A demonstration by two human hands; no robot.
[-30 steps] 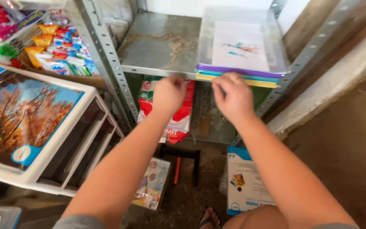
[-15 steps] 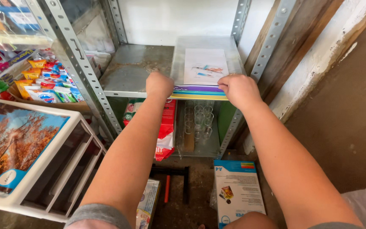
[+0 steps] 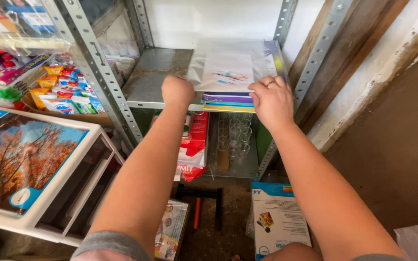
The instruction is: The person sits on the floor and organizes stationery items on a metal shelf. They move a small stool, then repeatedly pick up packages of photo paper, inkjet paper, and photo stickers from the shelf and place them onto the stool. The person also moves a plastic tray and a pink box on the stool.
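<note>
A clear-wrapped stack of coloured paper sheets (image 3: 231, 67), purple, green and yellow at its front edge, lies on a grey metal shelf (image 3: 153, 77). My left hand (image 3: 177, 91) grips the stack's front left corner. My right hand (image 3: 272, 99), with a ring on one finger, holds the front right corner. The stack lies flat on the right half of the shelf, between two perforated metal uprights.
Below the shelf stand small clear glasses (image 3: 233, 135) and a red and white bag (image 3: 194, 145). A white drawer unit (image 3: 49, 193) topped by an autumn-tree picture sits at left, with packs of small colourful items (image 3: 59, 92) behind. A blue and white paper ream (image 3: 279, 220) lies on the floor.
Both hands have pushed the paper stack further back onto the shelf. The view has drawn closer to the shelf.
</note>
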